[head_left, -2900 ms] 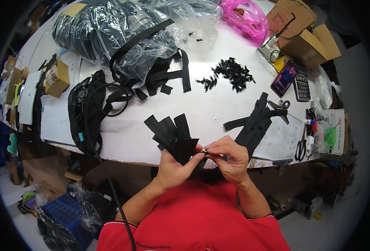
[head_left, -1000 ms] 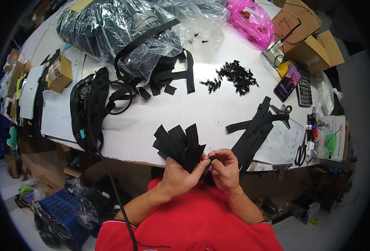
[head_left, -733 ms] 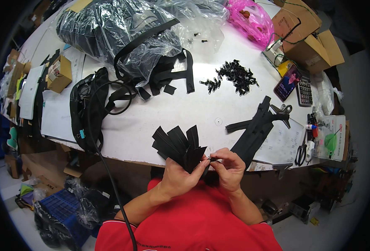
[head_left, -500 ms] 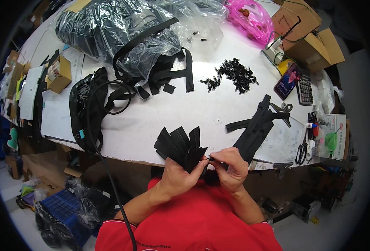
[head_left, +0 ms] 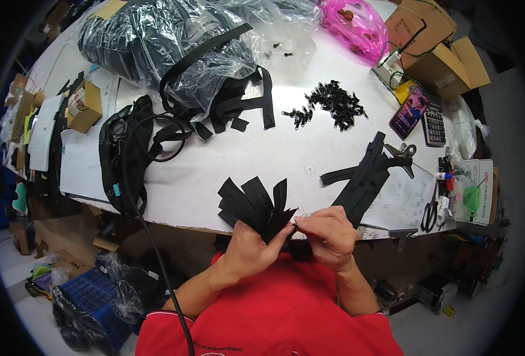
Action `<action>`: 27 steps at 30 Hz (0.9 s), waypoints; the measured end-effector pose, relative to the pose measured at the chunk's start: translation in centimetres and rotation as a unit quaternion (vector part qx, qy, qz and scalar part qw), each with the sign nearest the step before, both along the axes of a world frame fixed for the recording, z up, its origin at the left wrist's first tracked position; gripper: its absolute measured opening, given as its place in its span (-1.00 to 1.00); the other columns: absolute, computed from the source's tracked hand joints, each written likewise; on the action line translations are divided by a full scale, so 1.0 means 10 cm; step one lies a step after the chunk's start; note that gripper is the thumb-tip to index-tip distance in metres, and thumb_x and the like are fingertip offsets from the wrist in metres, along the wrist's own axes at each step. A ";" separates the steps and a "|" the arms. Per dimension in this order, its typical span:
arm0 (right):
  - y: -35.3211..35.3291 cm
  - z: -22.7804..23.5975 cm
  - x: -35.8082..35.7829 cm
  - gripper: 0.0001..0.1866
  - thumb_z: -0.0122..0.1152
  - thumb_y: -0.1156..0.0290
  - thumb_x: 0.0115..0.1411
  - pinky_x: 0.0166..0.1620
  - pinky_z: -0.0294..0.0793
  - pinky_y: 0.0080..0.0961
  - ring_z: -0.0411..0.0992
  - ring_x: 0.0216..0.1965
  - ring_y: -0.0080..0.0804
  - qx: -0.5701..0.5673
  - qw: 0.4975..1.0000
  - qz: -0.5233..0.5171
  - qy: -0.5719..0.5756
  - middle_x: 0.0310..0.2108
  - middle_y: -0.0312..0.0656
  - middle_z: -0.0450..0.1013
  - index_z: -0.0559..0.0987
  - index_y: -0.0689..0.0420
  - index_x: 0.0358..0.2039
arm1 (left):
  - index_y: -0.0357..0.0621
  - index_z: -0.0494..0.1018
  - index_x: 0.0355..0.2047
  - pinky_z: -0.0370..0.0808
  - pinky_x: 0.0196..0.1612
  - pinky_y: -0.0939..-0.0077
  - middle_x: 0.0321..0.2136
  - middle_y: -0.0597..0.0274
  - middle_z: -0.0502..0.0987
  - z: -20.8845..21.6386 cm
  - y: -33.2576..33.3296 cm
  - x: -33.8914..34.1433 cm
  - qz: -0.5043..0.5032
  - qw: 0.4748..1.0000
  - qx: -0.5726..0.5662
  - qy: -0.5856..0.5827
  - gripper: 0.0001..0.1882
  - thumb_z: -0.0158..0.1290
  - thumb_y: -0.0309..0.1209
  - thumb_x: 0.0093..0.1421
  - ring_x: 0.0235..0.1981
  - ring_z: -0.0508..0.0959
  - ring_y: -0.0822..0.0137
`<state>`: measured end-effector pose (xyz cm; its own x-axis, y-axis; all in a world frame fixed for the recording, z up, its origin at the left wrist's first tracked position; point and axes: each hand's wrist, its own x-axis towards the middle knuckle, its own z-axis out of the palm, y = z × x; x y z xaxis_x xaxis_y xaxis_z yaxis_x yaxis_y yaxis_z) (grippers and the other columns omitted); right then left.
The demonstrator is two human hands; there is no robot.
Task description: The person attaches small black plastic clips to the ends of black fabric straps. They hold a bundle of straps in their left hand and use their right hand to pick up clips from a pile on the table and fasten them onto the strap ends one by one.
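My left hand [head_left: 252,252] is closed round a fanned bundle of black zipper strips [head_left: 253,204], held upright at the table's near edge. Close beside it, my right hand [head_left: 331,237] is pinched at the end of one strip, on a small dark piece that looks like a zipper slider; the fingers mostly cover it. Farther off on the table lies a heap of black zipper sliders [head_left: 338,107], with a few strewn to its left. To the right of my hands, more black zipper strips [head_left: 360,187] lie stacked and crossed.
A large plastic-wrapped black bundle [head_left: 161,53] fills the back left, near a black mesh bag [head_left: 123,160] and a hanging cable [head_left: 156,249]. At right are a metal clamp [head_left: 403,157], a phone [head_left: 409,114], a calculator [head_left: 433,124], scissors [head_left: 429,216] and a cardboard box [head_left: 452,71].
My right hand has turned slightly, its fingers closing over the small dark piece that showed between them before. The bundle in my left hand has shifted a little; the strips fan somewhat differently.
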<state>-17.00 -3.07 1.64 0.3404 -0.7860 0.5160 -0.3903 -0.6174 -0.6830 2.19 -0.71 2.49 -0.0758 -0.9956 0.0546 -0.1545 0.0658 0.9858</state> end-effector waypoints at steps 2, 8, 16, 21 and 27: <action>0.01 0.01 0.02 -0.62 0.37 0.72 -0.16 -0.28 0.40 -0.51 0.52 -0.38 -0.41 0.058 0.998 -0.001 -0.040 -0.37 -0.34 0.61 0.68 0.09 -0.28 | -0.29 0.56 -0.39 0.47 -0.43 0.56 -0.55 0.24 0.56 0.00 0.00 0.00 0.003 1.000 0.002 0.009 -0.97 0.18 -0.61 0.15 -0.51 0.55 0.47; 0.11 -0.05 0.14 -0.63 0.39 0.76 -0.16 -0.32 0.41 -0.52 0.52 -0.43 -0.38 0.068 0.991 -0.074 -0.084 -0.43 -0.27 0.59 0.65 0.14 -0.29 | -0.29 0.54 -0.31 0.46 -0.39 0.59 -0.49 0.26 0.57 -0.12 0.04 -0.04 0.020 0.999 0.018 0.032 -0.94 0.14 -0.62 0.20 -0.47 0.54 0.50; 0.25 0.08 0.28 -0.86 0.32 0.62 0.13 -0.32 0.41 -0.65 0.46 -0.39 -0.61 0.401 0.872 -0.129 -0.248 -0.37 -0.30 0.53 0.60 0.23 -0.26 | -0.27 0.52 -0.24 0.45 -0.16 0.54 -0.27 0.19 0.50 -0.08 0.00 -0.09 0.045 0.982 0.019 0.182 -0.87 0.05 -0.67 0.23 -0.24 0.49 0.43; 0.20 0.00 0.24 -0.91 0.25 0.55 0.24 -0.28 0.42 -0.71 0.42 -0.35 -0.68 0.508 0.800 -0.019 -0.318 -0.33 -0.32 0.48 0.58 0.25 -0.25 | -0.26 0.51 -0.21 0.44 -0.17 0.53 -0.29 0.21 0.50 -0.08 -0.01 -0.11 0.043 0.977 0.015 0.208 -0.84 0.03 -0.68 0.22 -0.27 0.48 0.43; 0.17 0.03 0.26 -0.95 0.22 0.57 0.24 -0.27 0.40 -0.68 0.40 -0.36 -0.64 0.447 0.832 0.008 -0.328 -0.33 -0.29 0.45 0.58 0.27 -0.30 | -0.27 0.50 -0.18 0.41 -0.27 0.64 -0.29 0.26 0.52 -0.14 -0.01 -0.01 0.018 0.967 0.106 0.231 -0.85 0.01 -0.65 0.26 -0.35 0.47 0.54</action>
